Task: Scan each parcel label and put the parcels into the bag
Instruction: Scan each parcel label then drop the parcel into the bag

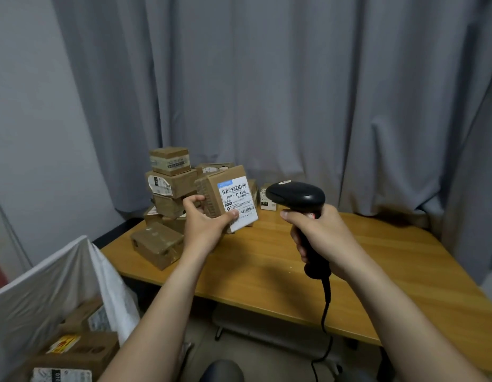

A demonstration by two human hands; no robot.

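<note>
At mid-frame I have the left hand (209, 220) gripping a parcel (225, 175) by its lower corner, thumb on the label (238, 201), so the barcodes face the scanner (297, 195). The right hand (322, 235) is wrapped round the scanner's handle, head aimed left at the label. The pile (170, 183) waits on the table (294, 271) behind. The bag (46, 279) gapes at lower left, handy for dropping this one in, I judge.
</note>
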